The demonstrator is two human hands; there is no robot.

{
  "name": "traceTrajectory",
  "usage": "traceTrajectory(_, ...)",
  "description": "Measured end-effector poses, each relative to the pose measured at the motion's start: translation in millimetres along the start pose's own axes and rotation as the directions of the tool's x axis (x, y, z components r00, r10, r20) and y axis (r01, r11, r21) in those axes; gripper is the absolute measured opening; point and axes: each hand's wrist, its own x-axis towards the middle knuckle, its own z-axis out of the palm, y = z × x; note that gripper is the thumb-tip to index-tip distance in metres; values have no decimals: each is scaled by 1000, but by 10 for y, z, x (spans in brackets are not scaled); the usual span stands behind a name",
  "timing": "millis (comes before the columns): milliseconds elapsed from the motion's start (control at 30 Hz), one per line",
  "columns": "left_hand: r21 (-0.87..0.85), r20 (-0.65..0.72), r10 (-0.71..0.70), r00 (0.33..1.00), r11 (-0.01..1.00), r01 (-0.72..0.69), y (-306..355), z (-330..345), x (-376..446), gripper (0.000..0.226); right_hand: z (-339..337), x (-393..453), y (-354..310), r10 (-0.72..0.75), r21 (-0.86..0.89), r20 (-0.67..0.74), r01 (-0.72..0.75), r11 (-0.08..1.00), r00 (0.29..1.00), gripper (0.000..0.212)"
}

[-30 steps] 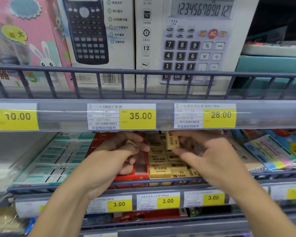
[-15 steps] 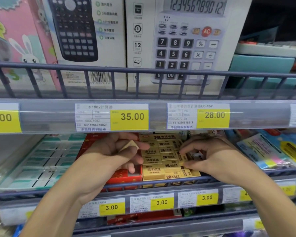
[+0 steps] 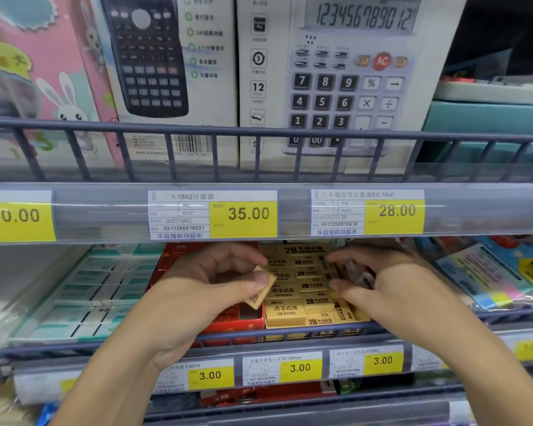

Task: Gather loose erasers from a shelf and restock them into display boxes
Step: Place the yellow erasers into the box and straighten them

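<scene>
Wire shop shelf (image 3: 290,333) carries a yellow display box (image 3: 302,290) of 2B erasers. Left hand (image 3: 203,290) pinches one loose eraser (image 3: 260,290) between thumb and forefinger; right hand (image 3: 391,287), fingers curled narrow, works among the rows. Best slide it flat into a gap, label up.

Lower wire shelf (image 3: 290,335): teal-white packs (image 3: 83,290) at left, red display box (image 3: 234,324) beside them, yellow 2B erasers (image 3: 293,305) packed in rows at centre, colourful sticky-note packs (image 3: 499,284) at right.

Upper shelf (image 3: 259,133): calculator boxes (image 3: 336,72) upright behind rail.
</scene>
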Motion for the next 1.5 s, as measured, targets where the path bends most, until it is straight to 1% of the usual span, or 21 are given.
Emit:
traceTrajectory(33,-4,-11,4,1000,1000,-4,1,7,5,28,20,-39,-83,-47,46,-41,48,998,998,34)
traceTrajectory(100,-39,-20,4,1000,999,-4,-1,27,13,27,78,-109,-270,-154,151,-64,162,975,986,36)
traceTrajectory(167,-67,-35,1,999,998,-3,-5,43,20,25,178,-152,-399,-237,159,-52,243,957,970,43)
traceTrajectory(200,-79,-47,0,999,997,-3,-8,44,22,24,235,-161,-447,-259,151,-52,264,952,964,40)
traceTrajectory(267,-82,-64,-3,998,997,-2,-11,38,21,22,319,-135,-515,-270,157,-49,275,949,962,22)
traceTrajectory(333,-93,-59,-8,998,996,3,-8,33,16,19,351,-95,-560,-288,195,-113,305,932,951,19)
traceTrajectory(400,-138,-63,-17,998,990,8,-12,21,10,17,355,-55,-551,-279,305,-146,311,900,949,9)
traceTrajectory(467,-167,-77,-31,997,986,18,-19,6,7,19,345,-36,-519,-229,422,-122,259,869,966,23)
traceTrajectory(533,-178,-86,-32,996,984,16,-29,-4,4,32,354,-34,-483,-199,465,-126,235,854,972,28)
traceTrajectory(600,-190,-81,-21,996,982,6,-34,0,1,45,377,-52,-477,-190,473,-150,239,848,970,26)
traceTrajectory(633,-200,-74,-14,997,980,-1,-34,3,-2,46,387,-63,-483,-190,467,-156,242,851,969,25)
traceTrajectory(700,-200,-49,5,999,980,-15,-29,-2,-8,37,408,-75,-484,-197,413,-172,252,875,965,26)
traceTrajectory(767,-142,-4,31,1000,989,-31,-25,-17,-22,30,415,-75,-465,-191,372,-210,259,892,959,22)
traceTrajectory(900,8,31,61,998,998,-61,-23,-33,-49,38,374,-80,-429,-182,360,-242,262,895,953,14)
traceTrajectory(967,49,36,69,997,996,-71,-14,-24,-60,38,357,-70,-419,-178,456,-221,263,850,959,23)
traceTrajectory(1033,77,31,71,997,994,-73,-4,-6,-62,31,348,-63,-418,-165,576,-176,237,782,971,30)
traceTrajectory(1167,127,-34,87,996,989,-82,-17,9,-38,17,358,-53,-435,-161,703,-146,217,678,976,30)
traceTrajectory(1267,124,-27,60,998,991,-57,-28,13,-44,23,395,-48,-439,-84,739,-193,201,643,978,26)
traceTrajectory(1333,123,-20,50,999,991,-47,-31,14,-53,26,419,-56,-456,-63,722,-205,194,664,977,21)
traceTrajectory(1400,123,-41,39,998,992,-34,-25,23,-58,30,436,-82,-480,-101,663,-187,202,721,977,21)
traceTrajectory(1500,137,-70,37,997,990,-28,-26,37,-50,29,478,-121,-524,-170,491,-199,248,835,965,25)
